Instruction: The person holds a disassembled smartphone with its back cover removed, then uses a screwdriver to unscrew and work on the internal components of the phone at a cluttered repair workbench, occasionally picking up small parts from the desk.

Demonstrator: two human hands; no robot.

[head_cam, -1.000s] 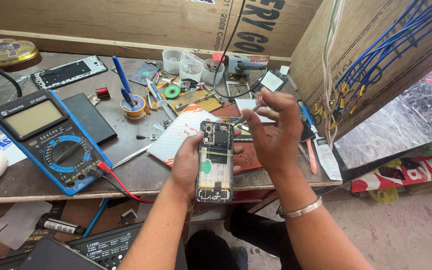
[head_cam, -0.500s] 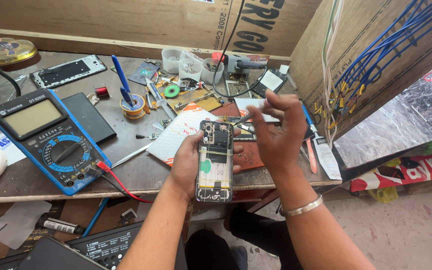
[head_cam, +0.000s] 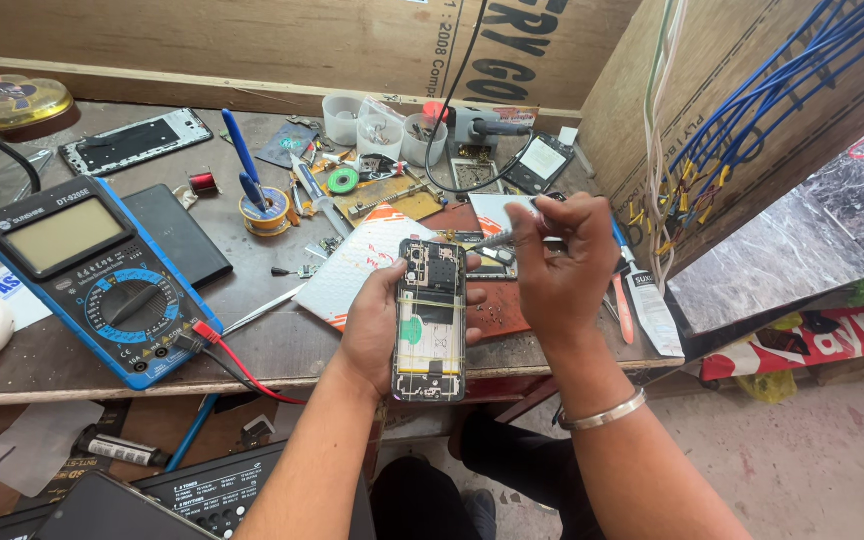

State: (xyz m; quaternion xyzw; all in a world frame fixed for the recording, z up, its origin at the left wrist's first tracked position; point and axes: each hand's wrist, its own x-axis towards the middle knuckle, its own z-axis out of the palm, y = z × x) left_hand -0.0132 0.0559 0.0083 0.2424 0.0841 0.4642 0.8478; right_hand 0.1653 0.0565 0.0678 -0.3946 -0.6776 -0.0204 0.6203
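Note:
My left hand (head_cam: pixel 370 325) grips an opened smartphone (head_cam: pixel 431 318) from behind, back cover off, circuit board and battery showing, held upright over the table's front edge. My right hand (head_cam: pixel 557 262) pinches a thin metal tool, tweezers or a small screwdriver (head_cam: pixel 492 240), with its tip pointing left at the phone's upper right corner. A metal bangle (head_cam: pixel 602 412) sits on my right wrist.
A blue digital multimeter (head_cam: pixel 92 275) with red and black leads lies at the left. A black phone panel (head_cam: pixel 177 235), a phone frame (head_cam: pixel 137 140), a solder spool (head_cam: pixel 267 212), plastic cups (head_cam: pixel 377 125) and small parts crowd the wooden table (head_cam: pixel 282 345). Blue wires (head_cam: pixel 752 110) hang on the right wall.
My right hand has come down from above the phone and now holds the thin tool close to the phone's top edge. The phone and left hand stay put.

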